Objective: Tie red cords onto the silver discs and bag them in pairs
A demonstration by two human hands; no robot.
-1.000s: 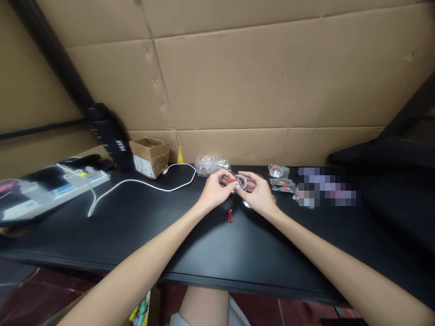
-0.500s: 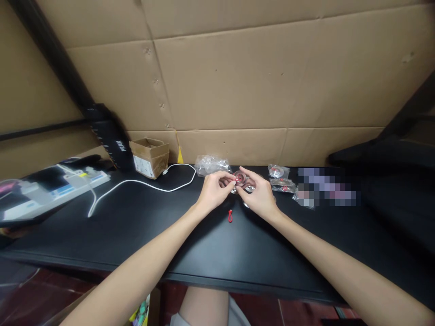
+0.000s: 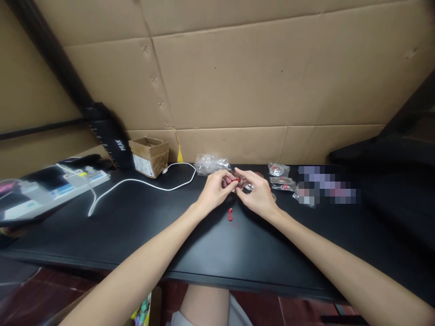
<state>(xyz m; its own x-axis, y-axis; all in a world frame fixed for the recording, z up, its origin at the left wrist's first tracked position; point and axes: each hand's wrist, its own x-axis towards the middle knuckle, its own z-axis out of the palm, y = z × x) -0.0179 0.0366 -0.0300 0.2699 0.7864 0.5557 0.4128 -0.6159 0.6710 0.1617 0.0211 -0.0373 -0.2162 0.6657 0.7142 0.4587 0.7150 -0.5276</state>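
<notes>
Tabletop (image 3: 210,249) bears one loose red loop (image 3: 230,215) near two hands (image 3: 217,186) (image 3: 257,192)

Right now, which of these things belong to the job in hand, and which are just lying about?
Seemingly part of the job:
- red piece at the fingertips of the left hand, with the right hand close beside it
- red loop on the table
- clear packets with red bits inside

Seemingly just lying about:
- open cardboard box
- white cable
</notes>
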